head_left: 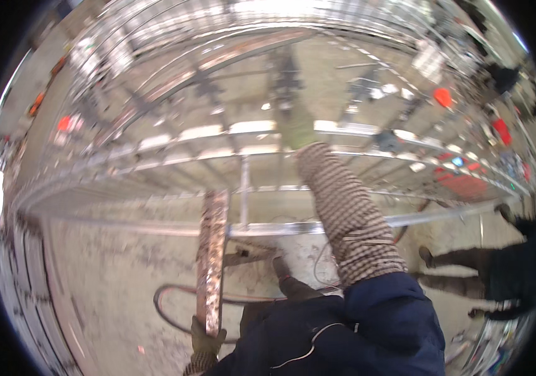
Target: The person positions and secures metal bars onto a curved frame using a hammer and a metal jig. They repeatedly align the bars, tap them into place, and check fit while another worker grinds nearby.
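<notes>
My left hand (207,341), in a dark olive glove, grips the lower end of a long rectangular bar (211,263), mottled rust-brown and worn. The bar points away from me, and its far end lies close to the near rails of a silvery metal frame (280,230). My right arm, in a checked brown-and-cream sleeve guard, stretches forward over the frame. At its end my right hand (299,130), in a green glove, is at the bright upper rails. Motion blur smears its fingers, so I cannot make out whether it grips a rail.
A dark hose (161,301) loops over the concrete floor by my feet. A person (512,272) in dark clothes stands at the right. Beyond the frame's rails lies a long brownish bar (243,53). Orange-red objects (443,97) and other clutter sit at the far right.
</notes>
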`<action>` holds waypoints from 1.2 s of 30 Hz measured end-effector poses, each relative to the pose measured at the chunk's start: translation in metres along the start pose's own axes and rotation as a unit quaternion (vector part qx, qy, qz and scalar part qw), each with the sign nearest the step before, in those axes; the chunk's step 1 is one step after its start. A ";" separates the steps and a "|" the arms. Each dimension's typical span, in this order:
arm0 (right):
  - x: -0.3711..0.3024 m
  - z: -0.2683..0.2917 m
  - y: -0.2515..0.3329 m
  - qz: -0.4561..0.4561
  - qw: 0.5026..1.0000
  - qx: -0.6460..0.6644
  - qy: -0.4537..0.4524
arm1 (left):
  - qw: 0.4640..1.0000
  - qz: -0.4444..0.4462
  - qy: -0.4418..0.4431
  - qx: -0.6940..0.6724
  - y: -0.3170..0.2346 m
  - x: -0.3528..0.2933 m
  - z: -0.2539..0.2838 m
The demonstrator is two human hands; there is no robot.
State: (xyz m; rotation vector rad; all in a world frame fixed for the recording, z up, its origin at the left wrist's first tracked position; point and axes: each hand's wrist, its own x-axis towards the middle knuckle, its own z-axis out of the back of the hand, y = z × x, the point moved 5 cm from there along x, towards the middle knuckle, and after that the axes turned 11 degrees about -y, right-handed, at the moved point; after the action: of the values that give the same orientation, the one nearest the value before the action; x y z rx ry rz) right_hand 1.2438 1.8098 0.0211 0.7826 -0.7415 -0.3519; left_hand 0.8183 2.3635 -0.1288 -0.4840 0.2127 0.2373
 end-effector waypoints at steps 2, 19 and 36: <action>-0.001 -0.007 -0.010 -0.054 0.998 0.011 0.041 | 1.000 0.011 -0.009 0.024 0.003 -0.004 0.000; 0.006 -0.023 -0.021 -0.160 0.967 0.196 0.021 | 0.997 0.060 0.023 0.032 0.002 -0.002 0.005; 0.009 -0.023 -0.010 -0.179 0.965 0.190 -0.010 | 0.998 0.032 0.032 0.037 0.014 -0.007 0.001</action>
State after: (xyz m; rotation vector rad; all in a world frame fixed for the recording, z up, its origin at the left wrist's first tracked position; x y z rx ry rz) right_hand 1.2663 1.8097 0.0067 1.2851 -0.6938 -0.5510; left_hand 0.8078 2.3747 -0.1324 -0.4117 0.2985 0.2755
